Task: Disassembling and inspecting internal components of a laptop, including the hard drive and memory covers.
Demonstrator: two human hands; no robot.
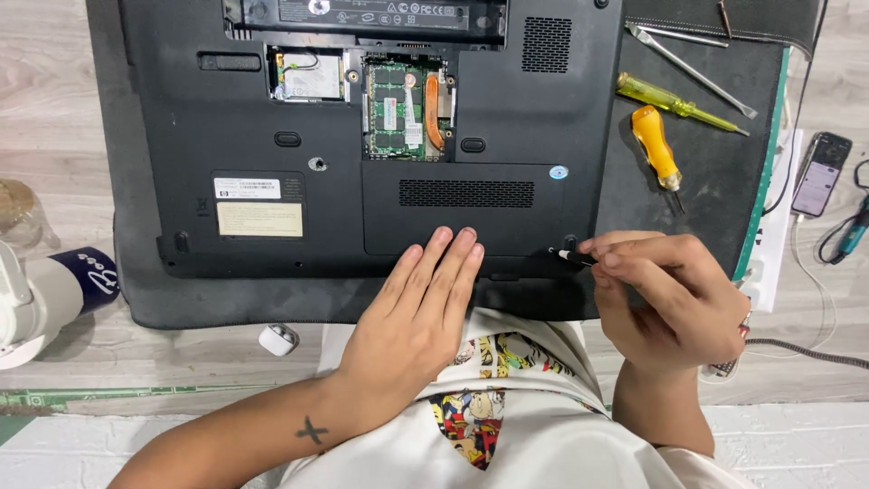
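A black laptop (pixel 362 127) lies bottom-up on a dark mat (pixel 715 181), with one hatch off and a green memory board (pixel 391 109) and copper pipe exposed. My left hand (pixel 418 308) rests flat, fingers together, on the laptop's near edge, fingertips on the lower cover panel (pixel 462 208). My right hand (pixel 670 294) pinches a small black-and-white tool (pixel 572 257), its tip at a screw hole near the laptop's near right corner.
On the mat at the right lie an orange-handled screwdriver (pixel 656 145), a yellow-handled one (pixel 674 104) and metal tweezers (pixel 692 59). A phone (pixel 822 174) with cables sits far right. A white and dark blue object (pixel 54 290) stands at the left; a small white piece (pixel 279 339) lies near the mat's edge.
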